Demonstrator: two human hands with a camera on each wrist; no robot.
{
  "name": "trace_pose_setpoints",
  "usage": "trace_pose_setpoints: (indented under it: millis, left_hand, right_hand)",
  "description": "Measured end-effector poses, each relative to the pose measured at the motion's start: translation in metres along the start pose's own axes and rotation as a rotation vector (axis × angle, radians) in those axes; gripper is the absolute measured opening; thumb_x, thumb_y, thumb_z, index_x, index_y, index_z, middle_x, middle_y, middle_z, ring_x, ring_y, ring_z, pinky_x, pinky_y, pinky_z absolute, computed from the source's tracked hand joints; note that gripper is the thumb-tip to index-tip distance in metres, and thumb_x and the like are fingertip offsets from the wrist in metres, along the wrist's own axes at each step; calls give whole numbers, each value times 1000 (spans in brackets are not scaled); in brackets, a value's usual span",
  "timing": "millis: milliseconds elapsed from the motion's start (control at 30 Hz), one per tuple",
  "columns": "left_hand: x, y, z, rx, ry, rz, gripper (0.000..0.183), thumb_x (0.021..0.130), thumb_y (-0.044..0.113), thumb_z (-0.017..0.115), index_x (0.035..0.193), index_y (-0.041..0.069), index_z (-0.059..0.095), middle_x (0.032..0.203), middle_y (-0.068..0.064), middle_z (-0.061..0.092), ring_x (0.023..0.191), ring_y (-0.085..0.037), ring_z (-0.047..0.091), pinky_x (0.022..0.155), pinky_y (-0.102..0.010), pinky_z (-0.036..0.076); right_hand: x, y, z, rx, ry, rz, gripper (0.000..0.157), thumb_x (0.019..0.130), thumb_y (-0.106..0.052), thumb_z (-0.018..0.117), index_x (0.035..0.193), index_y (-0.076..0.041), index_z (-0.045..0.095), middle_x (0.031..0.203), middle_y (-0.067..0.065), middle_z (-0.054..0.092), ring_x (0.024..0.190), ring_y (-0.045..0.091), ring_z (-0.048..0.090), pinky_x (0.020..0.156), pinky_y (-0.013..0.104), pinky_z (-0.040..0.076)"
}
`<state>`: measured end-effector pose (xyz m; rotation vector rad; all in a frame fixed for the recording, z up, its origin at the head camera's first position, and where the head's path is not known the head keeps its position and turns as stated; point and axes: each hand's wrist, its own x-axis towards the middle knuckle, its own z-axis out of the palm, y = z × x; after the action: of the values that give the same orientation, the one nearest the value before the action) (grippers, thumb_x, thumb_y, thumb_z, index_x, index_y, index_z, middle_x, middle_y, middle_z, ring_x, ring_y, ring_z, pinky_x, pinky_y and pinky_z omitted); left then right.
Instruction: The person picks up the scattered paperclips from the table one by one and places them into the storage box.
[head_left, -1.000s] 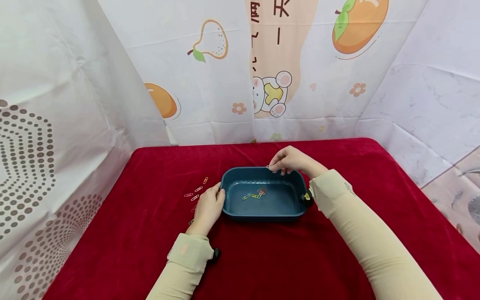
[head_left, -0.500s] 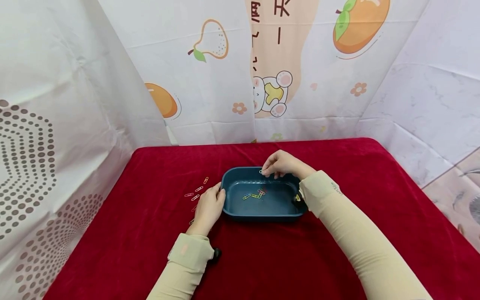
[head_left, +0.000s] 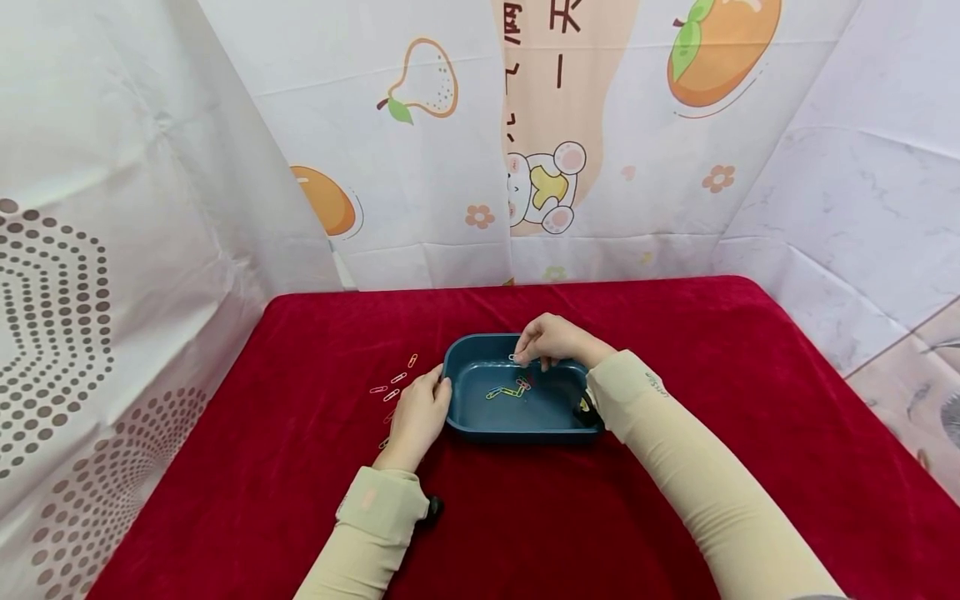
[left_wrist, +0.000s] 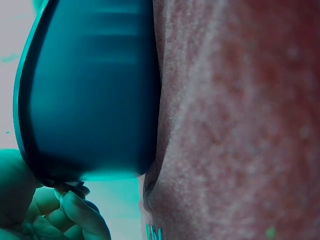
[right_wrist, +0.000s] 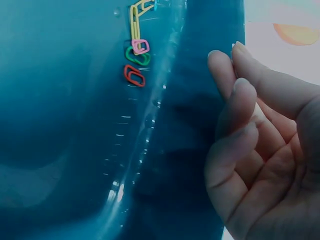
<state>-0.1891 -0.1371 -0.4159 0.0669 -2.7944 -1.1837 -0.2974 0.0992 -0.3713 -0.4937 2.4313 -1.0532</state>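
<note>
Blue tray (head_left: 517,432) on red cloth (head_left: 540,517), gripped at left rim by left hand (head_left: 420,412); pale paper clip (head_left: 512,358) pinched by fingertips of right hand (head_left: 553,340), over tray interior near far side; coloured clips (head_left: 512,392) on tray floor; loose clips (head_left: 391,396) outside, near left hand

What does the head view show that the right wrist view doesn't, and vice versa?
Only the head view: the left hand holding the left end of the tray, and loose paper clips on the red cloth. Only the right wrist view: the palm side of the right hand, and a distinct green clip in the tray. Both: the tray, the right hand, yellow clips inside, and the printed backdrop.
</note>
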Motion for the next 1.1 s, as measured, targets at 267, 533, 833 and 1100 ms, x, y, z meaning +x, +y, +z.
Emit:
trace_pose_setpoints:
  millis: [267,533,833,1100]
  left_hand:
    - [-1,1,0,-1,1,2,43,102,22,51,140,2,54,122,-17,65,103,-28,61,93,-46,52]
    - [-1,0,1,1,-1,4,44,102,23,51,140,2,54,124,-17,65,107,-29,62,95,-47,52]
    - [-1,1,-1,1,-2,8,44,102,24,51,140,2,54,121,-16,65,104,-28,61,94,-47,51]
    - [-1,1,-2,9,-1,12,43,102,25,51,139,3,56,105,-12,66,92,-25,59,81,-40,49]
  right_hand:
    - [0,4,3,-18,8,8,14,90,-18,73,94,-5,76,79,3,74,50,13,57,55,28,50]
    - [-2,4,1,-27,30,11,15,89,-18,74,95,-5,76,80,4,73,52,16,61,56,29,52]
    - [-8,2,-8,36,98,-10,19,91,-23,72,99,-6,76,85,12,74,70,33,67,59,29,52]
    - [-15,-5,-18,133,174,-14,25,91,-27,71,105,-6,75,93,15,75,80,41,66,71,38,57]
